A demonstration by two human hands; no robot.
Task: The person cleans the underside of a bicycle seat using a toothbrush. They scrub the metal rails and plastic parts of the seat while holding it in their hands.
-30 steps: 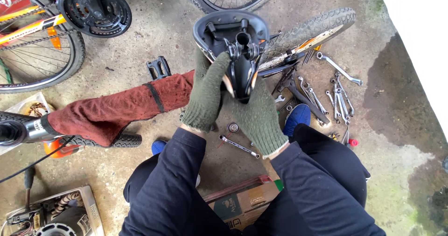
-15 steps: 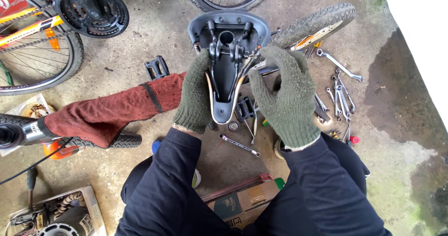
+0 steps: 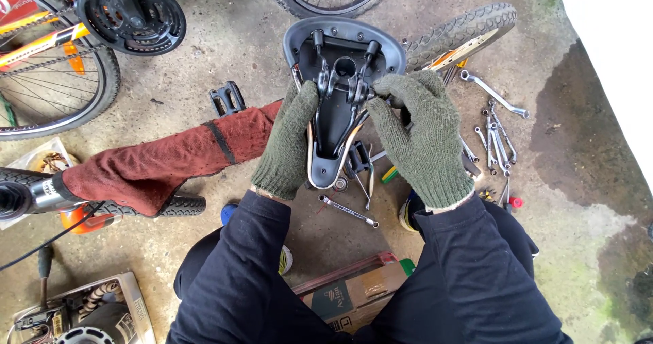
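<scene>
Head view: knit-gloved hands (image 3: 289,143) on moulded black saddle (image 3: 340,123).

Red cloth (image 3: 163,164), black pedal (image 3: 227,98), scattered wrenches (image 3: 496,136), chainring (image 3: 129,14), cardboard box (image 3: 350,293) on concrete floor (image 3: 224,51).

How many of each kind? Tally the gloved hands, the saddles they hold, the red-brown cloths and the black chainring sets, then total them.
Hands in green knitted gloves: 2 (left hand, right hand)
Black plastic bicycle saddle, upside down, in both hands: 1
Red-brown cloth: 1
Black toothed chainring set: 1
Total: 5
</scene>
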